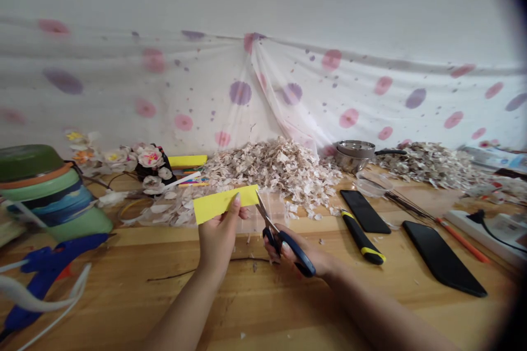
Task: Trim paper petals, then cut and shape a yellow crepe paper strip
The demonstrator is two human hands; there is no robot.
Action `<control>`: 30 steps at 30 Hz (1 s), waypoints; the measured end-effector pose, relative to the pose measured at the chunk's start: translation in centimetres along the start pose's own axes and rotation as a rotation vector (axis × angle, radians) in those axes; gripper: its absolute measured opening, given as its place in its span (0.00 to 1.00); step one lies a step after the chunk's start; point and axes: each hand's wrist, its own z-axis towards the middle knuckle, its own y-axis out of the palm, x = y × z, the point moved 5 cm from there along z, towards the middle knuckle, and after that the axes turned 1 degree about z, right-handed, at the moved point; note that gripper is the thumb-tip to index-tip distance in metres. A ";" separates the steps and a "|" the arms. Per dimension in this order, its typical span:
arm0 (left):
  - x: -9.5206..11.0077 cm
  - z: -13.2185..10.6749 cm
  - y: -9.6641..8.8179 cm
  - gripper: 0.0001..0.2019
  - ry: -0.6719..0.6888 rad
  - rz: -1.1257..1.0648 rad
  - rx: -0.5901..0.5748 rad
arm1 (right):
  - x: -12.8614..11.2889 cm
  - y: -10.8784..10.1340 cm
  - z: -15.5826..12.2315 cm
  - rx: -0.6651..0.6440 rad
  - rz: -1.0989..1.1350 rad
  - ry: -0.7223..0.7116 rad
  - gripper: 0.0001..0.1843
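In the middle of the head view, my left hand (220,233) pinches a strip of yellow paper (212,204) by its lower edge, thumb in front. My right hand (294,249) grips a pair of scissors (297,255) with dark blue handles. The scissor blades are slightly apart and point up and left, their tips at the right end of the yellow paper. A thin dark wire (177,276) lies on the table below my hands. Behind the paper spreads a large pile of pale shell-like flakes (275,167).
A blue glue gun (53,263) and a green jar (74,203) stand at left, near artificial flowers (150,159). On the right lie a black-and-yellow cutter (360,238), two black phones (364,211), a power strip (489,233) and a metal tin (354,154).
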 end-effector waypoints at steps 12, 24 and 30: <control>-0.1 -0.2 0.4 0.13 0.008 0.017 -0.046 | 0.2 -0.2 0.2 0.048 0.008 -0.003 0.25; 0.4 -0.2 0.1 0.14 0.007 0.065 0.008 | 1.3 -0.8 0.5 0.198 0.037 0.128 0.27; 0.6 0.0 0.0 0.15 0.018 0.083 0.024 | 1.4 -1.1 0.5 0.240 -0.003 0.158 0.26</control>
